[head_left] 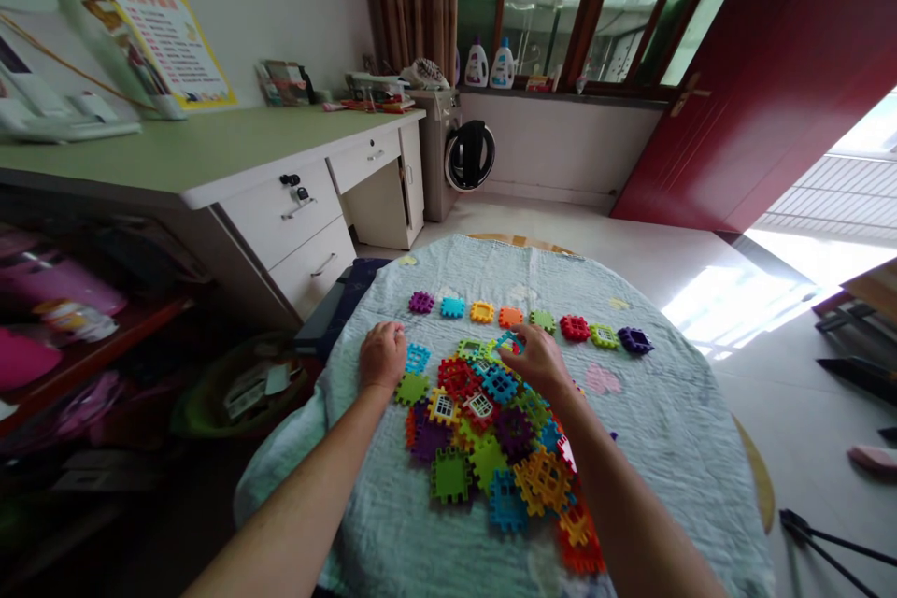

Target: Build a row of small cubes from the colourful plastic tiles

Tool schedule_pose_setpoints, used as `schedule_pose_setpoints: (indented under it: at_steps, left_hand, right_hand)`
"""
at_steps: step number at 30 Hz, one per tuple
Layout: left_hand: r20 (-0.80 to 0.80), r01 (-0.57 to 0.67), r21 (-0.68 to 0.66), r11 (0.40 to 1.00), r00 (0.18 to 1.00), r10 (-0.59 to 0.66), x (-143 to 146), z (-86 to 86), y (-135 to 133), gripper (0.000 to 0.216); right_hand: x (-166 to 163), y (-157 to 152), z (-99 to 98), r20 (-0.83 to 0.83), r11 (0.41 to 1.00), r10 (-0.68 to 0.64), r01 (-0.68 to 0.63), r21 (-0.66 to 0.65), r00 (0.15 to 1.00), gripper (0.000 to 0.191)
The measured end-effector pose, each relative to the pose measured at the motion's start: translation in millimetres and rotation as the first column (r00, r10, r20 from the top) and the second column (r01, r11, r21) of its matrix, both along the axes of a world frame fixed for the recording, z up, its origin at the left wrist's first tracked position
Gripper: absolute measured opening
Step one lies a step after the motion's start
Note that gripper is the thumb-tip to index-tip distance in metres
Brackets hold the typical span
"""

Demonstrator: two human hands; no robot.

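Observation:
My right hand (541, 363) pinches a blue interlocking block piece (508, 342) between thumb and fingers, above the far edge of a heap of such pieces. My left hand (383, 356) rests on the cloth left of the heap with its fingers curled in, and nothing shows in them. Beside it lie a blue frame piece (418, 357) and a green square piece (411, 389). The heap mixes purple, green, orange, red and blue pieces, among them a dark purple one (515, 431) and an orange one (548, 478). My right forearm hides part of its right side.
Beyond the heap runs a row of several pieces, from a purple one (421, 302) to a dark violet one (634, 340). A pale blue cloth (673, 458) covers the round table. A desk (210, 145) stands left, a washing machine (438, 159) behind, a red door (743, 65) right.

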State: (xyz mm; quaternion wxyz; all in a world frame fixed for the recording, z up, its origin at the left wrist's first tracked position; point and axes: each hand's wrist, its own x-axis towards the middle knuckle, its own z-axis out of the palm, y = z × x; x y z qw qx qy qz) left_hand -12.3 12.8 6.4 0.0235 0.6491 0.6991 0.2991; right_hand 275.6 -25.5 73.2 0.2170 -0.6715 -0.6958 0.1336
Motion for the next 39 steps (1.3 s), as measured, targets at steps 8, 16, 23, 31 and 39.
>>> schedule_pose_setpoints:
  at_steps: [8,16,23,31,39]
  left_hand:
    - [-0.021,-0.002,-0.003,1.0,1.0,0.001,1.0,1.4,-0.8,0.025]
    - [-0.016,-0.01,-0.016,1.0,1.0,0.01,1.6,2.9,-1.4,0.025]
    - [-0.03,-0.009,-0.018,1.0,1.0,0.008,1.6,2.1,-1.2,0.023]
    - [-0.043,-0.009,-0.004,1.0,0.999,0.009,2.6,2.9,-2.3,0.024]
    - [-0.056,-0.012,0.02,1.0,0.998,0.013,3.2,1.8,-2.7,0.023]
  right_hand:
    - [-17.1,-44.7,-0.8,0.109,0.991,0.078,-0.065,-0.12,0.991,0.031]
    - [-25.1,-48.6,-2.7,0.149,0.984,0.106,-0.081,-0.161,0.983,0.034]
    - [-35.7,-51.5,0.7,0.213,0.987,0.069,-0.036,-0.154,0.975,0.035]
    - [-36.8,-49.5,-0.4,0.193,0.99,0.056,-0.031,-0.134,0.98,0.036]
    - [-40.9,-47.9,0.5,0.191,0.988,0.061,-0.033,-0.149,0.98,0.036]
